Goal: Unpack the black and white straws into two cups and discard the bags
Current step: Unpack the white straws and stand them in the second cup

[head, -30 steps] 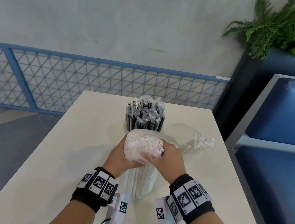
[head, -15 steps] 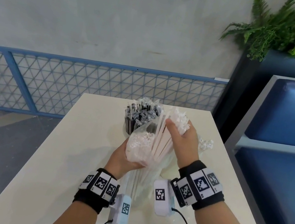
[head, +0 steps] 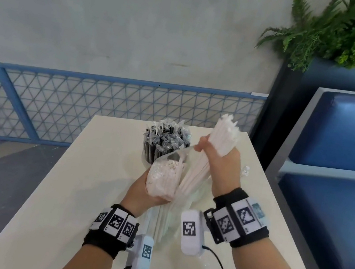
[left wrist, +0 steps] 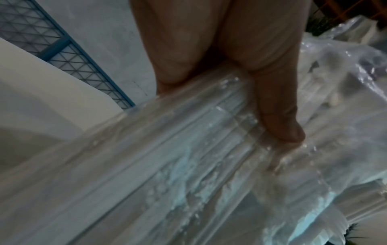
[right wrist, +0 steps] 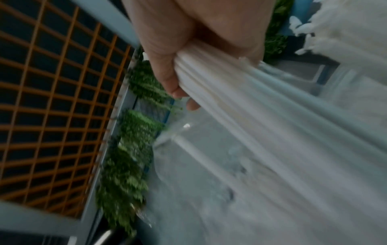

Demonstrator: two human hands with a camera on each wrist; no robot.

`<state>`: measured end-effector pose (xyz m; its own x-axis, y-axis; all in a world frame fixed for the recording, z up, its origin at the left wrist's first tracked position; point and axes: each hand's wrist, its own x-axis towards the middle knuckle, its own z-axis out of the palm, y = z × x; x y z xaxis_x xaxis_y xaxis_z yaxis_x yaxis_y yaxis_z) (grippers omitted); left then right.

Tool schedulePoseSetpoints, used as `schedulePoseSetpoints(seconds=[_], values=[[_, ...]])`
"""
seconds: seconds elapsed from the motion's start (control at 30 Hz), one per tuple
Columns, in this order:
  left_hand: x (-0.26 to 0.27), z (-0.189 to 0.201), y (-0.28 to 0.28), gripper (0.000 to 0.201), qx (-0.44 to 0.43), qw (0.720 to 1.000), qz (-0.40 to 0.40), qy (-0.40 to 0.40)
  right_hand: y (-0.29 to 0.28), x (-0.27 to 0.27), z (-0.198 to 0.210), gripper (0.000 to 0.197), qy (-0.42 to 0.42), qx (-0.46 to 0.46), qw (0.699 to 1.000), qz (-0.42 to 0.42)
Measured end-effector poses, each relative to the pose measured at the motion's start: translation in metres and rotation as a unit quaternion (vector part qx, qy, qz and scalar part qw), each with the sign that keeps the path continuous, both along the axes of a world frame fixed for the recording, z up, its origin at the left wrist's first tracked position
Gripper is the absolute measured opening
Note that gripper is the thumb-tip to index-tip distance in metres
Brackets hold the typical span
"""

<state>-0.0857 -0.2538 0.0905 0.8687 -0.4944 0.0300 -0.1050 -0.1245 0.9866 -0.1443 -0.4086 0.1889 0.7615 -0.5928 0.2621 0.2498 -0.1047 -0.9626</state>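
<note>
Head view: two bare hands are seen above a pale tabletop (head: 50, 183), working on a clear plastic bag (head: 162, 178) of white straws. All positions are given relative to this bag. Its upper part, packed with the straws left inside, is held by the left hand (head: 145, 193), whose fingers are curled around it; in the left wrist view the thumb is pressed along the crinkled plastic.

A bundle of white straws (head: 220, 141) is clamped in the right hand (head: 218, 162), the grip closed tightly around its middle. The bundle's long axis slants up and away to the right of the bag; its lower ends are seen at the bag's mouth, though whether they are fully clear of it cannot be told.

Just behind the bag, a cup of wrapped black straws (head: 164, 139) stands upright. To the right of the bag, partly hidden behind the right hand, a few white straw ends show, presumably in the second cup; the cup itself cannot be made out.

The right hand is judged nearer to that spot, so the bundle would probably be carried rightward and lowered with its long axis upright.
</note>
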Motion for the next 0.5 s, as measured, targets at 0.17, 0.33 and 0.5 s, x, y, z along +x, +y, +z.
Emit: schedulePoseSetpoints(seconds=[0.17, 0.33, 0.5], values=[[0.0, 0.0, 0.002, 0.079, 0.002, 1.0, 0.007, -0.015, -0.018, 0.002, 0.015, 0.013, -0.078, 0.16, 0.983, -0.042], [0.0, -0.001, 0.001, 0.079, -0.013, 1.0, 0.019, -0.01, -0.016, -0.008, -0.013, 0.012, -0.025, 0.092, 0.995, -0.01], [-0.001, 0.001, 0.0, 0.075, -0.034, 0.999, 0.019, -0.014, 0.002, -0.014, -0.029, 0.009, 0.007, 0.088, 0.996, -0.016]])
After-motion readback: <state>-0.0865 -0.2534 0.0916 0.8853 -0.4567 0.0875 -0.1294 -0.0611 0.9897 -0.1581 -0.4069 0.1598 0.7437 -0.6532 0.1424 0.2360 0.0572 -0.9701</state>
